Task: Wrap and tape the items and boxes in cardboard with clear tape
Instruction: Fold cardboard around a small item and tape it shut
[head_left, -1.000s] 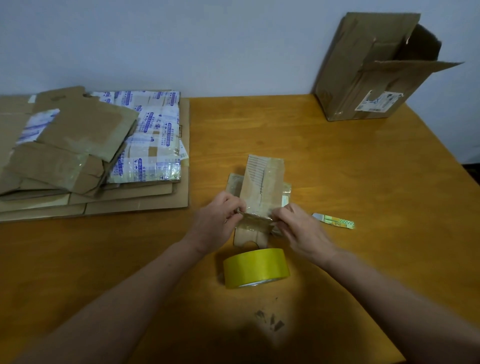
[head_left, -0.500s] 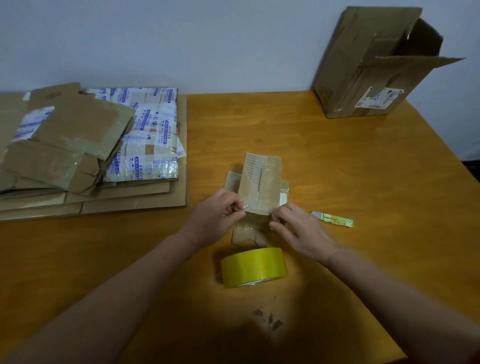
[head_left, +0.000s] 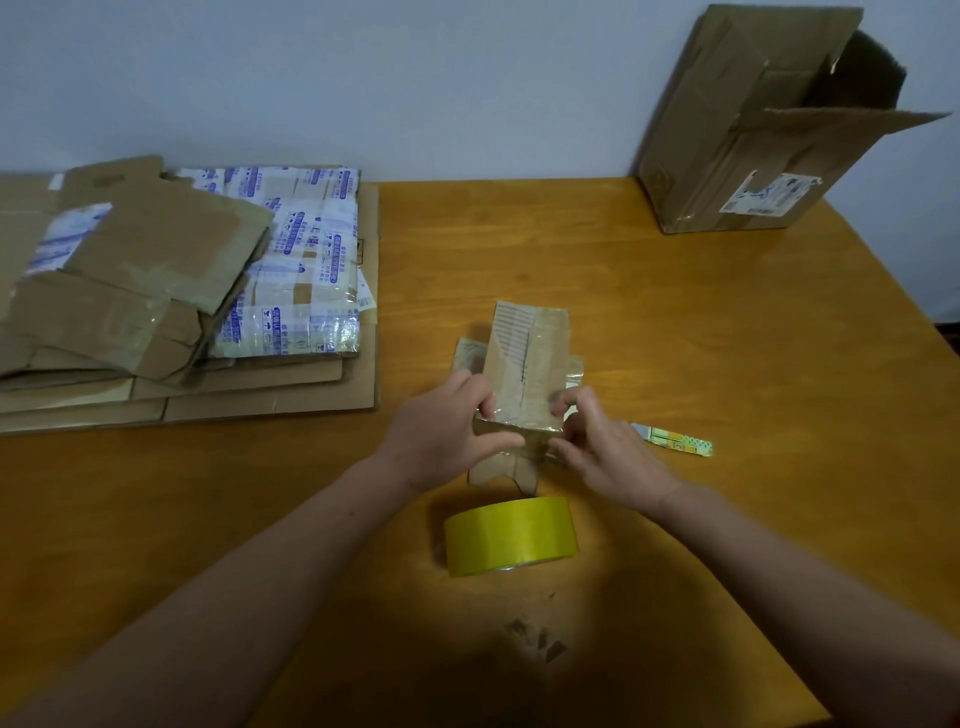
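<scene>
A small piece of brown cardboard (head_left: 524, 358), partly covered in clear tape, is folded over a flat item in the middle of the wooden table (head_left: 727, 332). My left hand (head_left: 447, 434) pinches its near left corner. My right hand (head_left: 602, 447) pinches the near right side, fingers curled at the fold. What the cardboard wraps is hidden. A roll of yellowish tape (head_left: 511, 535) lies flat on the table just in front of my hands.
A stack of flattened cardboard and taped printed packages (head_left: 208, 291) fills the far left of the table. An open brown box (head_left: 769, 119) stands at the far right corner by the wall. A small patterned strip (head_left: 675, 441) lies right of my right hand.
The head view has shifted slightly. My hands stay at the near fold of the cardboard, with the fingers regripping a little; the tape roll has not moved.
</scene>
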